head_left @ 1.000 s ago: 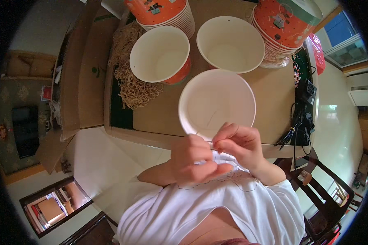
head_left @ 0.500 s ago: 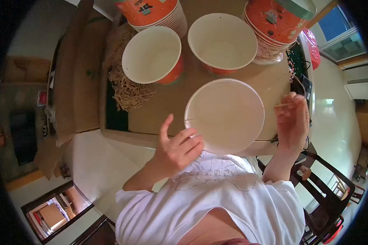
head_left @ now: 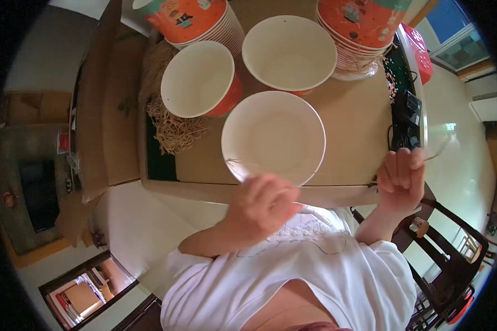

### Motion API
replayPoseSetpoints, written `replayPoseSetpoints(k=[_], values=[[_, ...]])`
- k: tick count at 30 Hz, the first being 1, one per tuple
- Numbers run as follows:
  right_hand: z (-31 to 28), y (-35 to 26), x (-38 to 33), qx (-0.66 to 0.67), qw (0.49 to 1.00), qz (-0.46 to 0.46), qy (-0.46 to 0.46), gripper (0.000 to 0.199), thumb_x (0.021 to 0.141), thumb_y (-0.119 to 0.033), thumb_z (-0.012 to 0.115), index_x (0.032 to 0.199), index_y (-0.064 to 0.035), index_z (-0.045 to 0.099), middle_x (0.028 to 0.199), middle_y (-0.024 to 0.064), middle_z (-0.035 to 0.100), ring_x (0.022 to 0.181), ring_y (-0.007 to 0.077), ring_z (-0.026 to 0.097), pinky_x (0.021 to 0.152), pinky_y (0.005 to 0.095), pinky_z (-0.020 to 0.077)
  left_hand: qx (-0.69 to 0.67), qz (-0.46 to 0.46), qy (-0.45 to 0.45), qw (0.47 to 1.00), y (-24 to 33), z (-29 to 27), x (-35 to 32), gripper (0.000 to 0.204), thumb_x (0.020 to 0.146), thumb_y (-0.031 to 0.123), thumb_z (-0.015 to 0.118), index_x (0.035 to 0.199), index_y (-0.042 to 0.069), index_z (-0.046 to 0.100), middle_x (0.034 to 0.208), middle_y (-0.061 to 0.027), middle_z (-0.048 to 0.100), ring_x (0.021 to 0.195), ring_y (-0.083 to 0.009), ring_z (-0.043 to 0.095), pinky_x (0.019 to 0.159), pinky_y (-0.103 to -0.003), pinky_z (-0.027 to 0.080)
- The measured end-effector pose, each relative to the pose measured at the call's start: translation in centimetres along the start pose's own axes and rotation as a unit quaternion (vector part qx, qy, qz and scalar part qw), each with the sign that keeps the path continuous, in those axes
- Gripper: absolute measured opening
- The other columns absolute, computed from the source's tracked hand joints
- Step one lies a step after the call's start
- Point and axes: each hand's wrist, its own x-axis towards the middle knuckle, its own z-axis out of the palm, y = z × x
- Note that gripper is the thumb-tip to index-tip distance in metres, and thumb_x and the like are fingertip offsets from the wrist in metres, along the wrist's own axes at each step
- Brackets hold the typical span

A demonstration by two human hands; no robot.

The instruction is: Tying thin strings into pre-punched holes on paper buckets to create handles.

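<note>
Nearest to me is a white-lined paper tub point(head_left: 273, 132), its round mouth facing up. A thin strand of string shows against its near-left wall. Just at the near rim, my left hand point(head_left: 262, 207) is smeared by motion; whether its fingers touch the tub is unclear. Off to the right, my right hand point(head_left: 401, 179) is closed, fingers curled in, with a thin strand point(head_left: 439, 149) sticking out past the fingertips. Behind the tub stand two more tubs, a left one point(head_left: 199, 77) and a larger-looking right one point(head_left: 290, 52), orange outside.
Nested orange tub stacks stand at the back left point(head_left: 196, 22) and back right point(head_left: 359, 27). A tangled heap of tan string point(head_left: 176, 129) lies at left beside a cardboard flap point(head_left: 113, 99). Black adapters point(head_left: 411, 107) lie at the right table edge, near a dark chair point(head_left: 442, 243).
The near tub has moved left and slightly away from me. My left hand has come off its left rim toward my body. My right hand has lowered and curled more tightly.
</note>
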Motion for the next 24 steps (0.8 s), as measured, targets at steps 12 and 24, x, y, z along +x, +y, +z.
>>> replayPoseSetpoints(k=[12, 24], values=[[-1.9, -2.9, -1.2, -0.131, 0.979, -0.121, 0.095, 0.029, 0.098, -0.029, 0.05, 0.09, -0.0019, 0.056, 0.06, -0.0016, 0.037, 0.048, 0.0093, 0.031, 0.039, 0.0256, 0.022, 0.079, -0.063, -0.044, 0.994, -0.6, 3.4, 2.8, 0.036, 0.078, 0.01, 0.069, 0.111, 0.006, 0.057, 0.086, -0.0079, 0.062, 0.079, -0.0241, 0.063, 0.063, -0.035, 0.05], [2.6, 1.4, -0.3, -0.014, 0.871, 0.254, -0.421, 0.015, 0.093, -0.006, 0.058, 0.099, 0.0022, 0.069, 0.087, 0.0151, 0.067, 0.075, 0.0263, 0.064, 0.065, 0.0318, 0.0471, -0.001, -0.188, -0.027, 0.982, 0.4, 4.3, 3.6, 0.035, 0.082, 0.014, 0.067, 0.114, 0.003, 0.056, 0.085, -0.0124, 0.064, 0.07, -0.0281, 0.064, 0.061, -0.039, 0.051]])
